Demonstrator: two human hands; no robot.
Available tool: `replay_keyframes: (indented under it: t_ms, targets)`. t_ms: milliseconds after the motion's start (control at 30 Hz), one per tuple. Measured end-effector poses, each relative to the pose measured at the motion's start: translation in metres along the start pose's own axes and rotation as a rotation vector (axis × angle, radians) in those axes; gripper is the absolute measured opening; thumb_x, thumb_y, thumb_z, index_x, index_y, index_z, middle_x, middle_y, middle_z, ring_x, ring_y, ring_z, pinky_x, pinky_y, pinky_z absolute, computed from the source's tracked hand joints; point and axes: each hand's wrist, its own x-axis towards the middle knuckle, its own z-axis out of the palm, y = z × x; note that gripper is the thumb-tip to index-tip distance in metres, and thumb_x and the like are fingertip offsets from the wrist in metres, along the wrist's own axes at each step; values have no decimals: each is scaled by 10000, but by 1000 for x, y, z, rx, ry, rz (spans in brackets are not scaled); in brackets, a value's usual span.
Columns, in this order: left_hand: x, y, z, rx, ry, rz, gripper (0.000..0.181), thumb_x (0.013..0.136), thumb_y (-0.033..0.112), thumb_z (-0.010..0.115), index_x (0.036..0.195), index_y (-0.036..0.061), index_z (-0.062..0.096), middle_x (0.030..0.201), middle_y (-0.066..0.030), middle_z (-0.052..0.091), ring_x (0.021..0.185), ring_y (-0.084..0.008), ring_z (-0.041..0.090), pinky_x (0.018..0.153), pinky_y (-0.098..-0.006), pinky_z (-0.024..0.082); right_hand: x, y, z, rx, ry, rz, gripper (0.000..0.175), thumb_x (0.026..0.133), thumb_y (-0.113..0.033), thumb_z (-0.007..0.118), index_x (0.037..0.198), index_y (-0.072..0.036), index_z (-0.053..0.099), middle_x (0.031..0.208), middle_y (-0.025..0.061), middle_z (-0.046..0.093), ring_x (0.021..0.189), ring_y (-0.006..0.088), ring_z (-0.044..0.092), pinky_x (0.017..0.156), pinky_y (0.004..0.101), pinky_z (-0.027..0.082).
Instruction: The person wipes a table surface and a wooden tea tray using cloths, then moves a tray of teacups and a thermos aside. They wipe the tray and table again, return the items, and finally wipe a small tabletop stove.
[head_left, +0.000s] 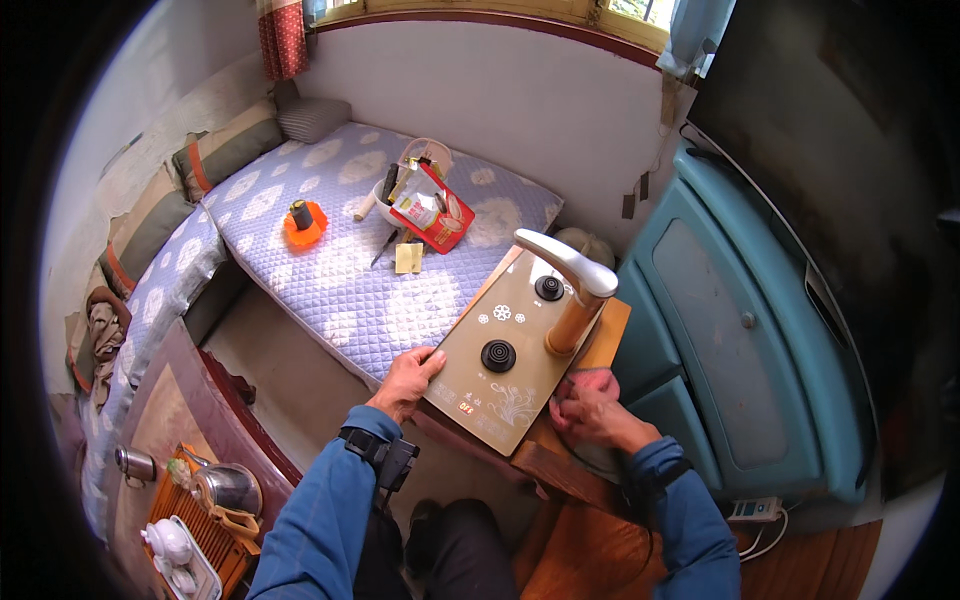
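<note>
My left hand (409, 381) grips the left edge of an electric tea stove's glass-topped panel (480, 397), fingers at the rim. The panel carries two round black heating bases (498, 355), an arched tap-like spout (566, 262) and a lit display reading OFF. It rests on a wooden stand (570, 480). At the panel's right side my right hand (600, 416) is closed on a pink cloth (596, 382), held against the stand's wooden top. Part of the cloth is hidden under the fingers.
Ahead is a quilted bed (352, 292) with a white bowl (386, 210), a red food packet (450, 225) and an orange dish (305, 229). A blue cabinet (720, 337) stands close on the right. At lower left, a table (165, 375) holds a tea tray (169, 499) and metal kettle (236, 487).
</note>
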Motion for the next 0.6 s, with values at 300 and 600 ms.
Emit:
replay_keyframes:
  t_ms: [300, 600]
  targets:
    - [-1, -1, 0, 60, -3, 22, 354, 1093, 266, 636, 1271, -32, 700, 1083, -58, 737, 940, -113, 654, 843, -301, 549, -50, -6, -30, -86, 102, 289, 230, 889, -83, 663, 1092, -136, 756, 1018, 140, 646, 979, 360, 681, 835, 444, 562]
    - [-1, 1, 3, 46, -31, 27, 357, 1097, 258, 632, 1297, -32, 693, 1093, -62, 742, 940, -113, 658, 855, -296, 548, -3, 18, -49, 958, 815, 559, 298, 1024, -162, 634, 1307, -69, 617, 1188, 66, 675, 1043, 154, 652, 808, 315, 587]
